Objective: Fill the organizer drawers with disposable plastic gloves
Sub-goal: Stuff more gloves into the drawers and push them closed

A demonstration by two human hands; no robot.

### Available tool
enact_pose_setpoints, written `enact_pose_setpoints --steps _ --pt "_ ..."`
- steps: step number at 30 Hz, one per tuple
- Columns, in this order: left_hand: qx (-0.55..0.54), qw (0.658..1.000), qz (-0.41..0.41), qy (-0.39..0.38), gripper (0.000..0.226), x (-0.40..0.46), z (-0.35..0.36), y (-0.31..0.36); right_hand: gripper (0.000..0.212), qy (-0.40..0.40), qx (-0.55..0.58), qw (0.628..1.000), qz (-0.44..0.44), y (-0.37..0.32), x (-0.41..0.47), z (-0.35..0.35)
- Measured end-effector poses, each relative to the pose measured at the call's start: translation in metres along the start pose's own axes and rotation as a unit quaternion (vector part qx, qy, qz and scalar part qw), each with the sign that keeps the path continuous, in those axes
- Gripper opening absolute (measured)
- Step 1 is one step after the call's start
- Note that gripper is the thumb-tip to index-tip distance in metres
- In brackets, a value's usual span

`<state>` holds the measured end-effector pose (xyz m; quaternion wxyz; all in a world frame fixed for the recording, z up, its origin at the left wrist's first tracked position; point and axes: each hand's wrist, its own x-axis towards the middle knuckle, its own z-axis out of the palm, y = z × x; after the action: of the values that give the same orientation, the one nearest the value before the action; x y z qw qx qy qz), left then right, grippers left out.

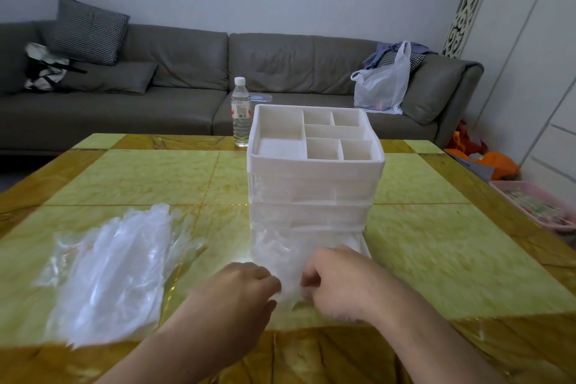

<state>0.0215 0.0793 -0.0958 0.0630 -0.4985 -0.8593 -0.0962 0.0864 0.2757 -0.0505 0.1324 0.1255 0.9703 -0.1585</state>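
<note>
Both hands, our left hand [249, 285] and right hand [330, 282], pinched one clear glove [288, 274] before the organizer's [314, 184] bottom drawer near the table's [436, 243] front edge, with most gloves [115, 268] apparently still piled at front left.

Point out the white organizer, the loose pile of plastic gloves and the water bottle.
white organizer [314, 184]: head view, its front wall.
pile of plastic gloves [115, 271]: head view, middle of the heap.
water bottle [240, 115]: head view, its label.
</note>
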Motion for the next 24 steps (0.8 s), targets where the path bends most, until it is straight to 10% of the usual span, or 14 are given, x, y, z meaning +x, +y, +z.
enact_pose_setpoints --steps 11,15,18,24 --pt "-0.019 0.999 0.038 0.026 0.031 0.002 0.008 -0.004 0.018 0.008 0.014 1.000 0.000 0.008 0.009 0.004" --pt "-0.099 0.983 -0.110 0.104 0.031 -0.017 -0.031 -0.021 0.032 0.140 0.004 0.990 0.008 -0.003 0.013 -0.001" --pt "-0.085 0.964 -0.244 0.057 0.019 -0.037 -0.048 -0.056 0.026 0.247 0.021 0.969 -0.005 -0.017 0.007 0.000" --pt "-0.043 0.932 -0.313 -0.179 0.067 -0.087 -0.043 -0.091 0.027 0.257 0.020 0.963 -0.073 -0.049 -0.008 0.016"
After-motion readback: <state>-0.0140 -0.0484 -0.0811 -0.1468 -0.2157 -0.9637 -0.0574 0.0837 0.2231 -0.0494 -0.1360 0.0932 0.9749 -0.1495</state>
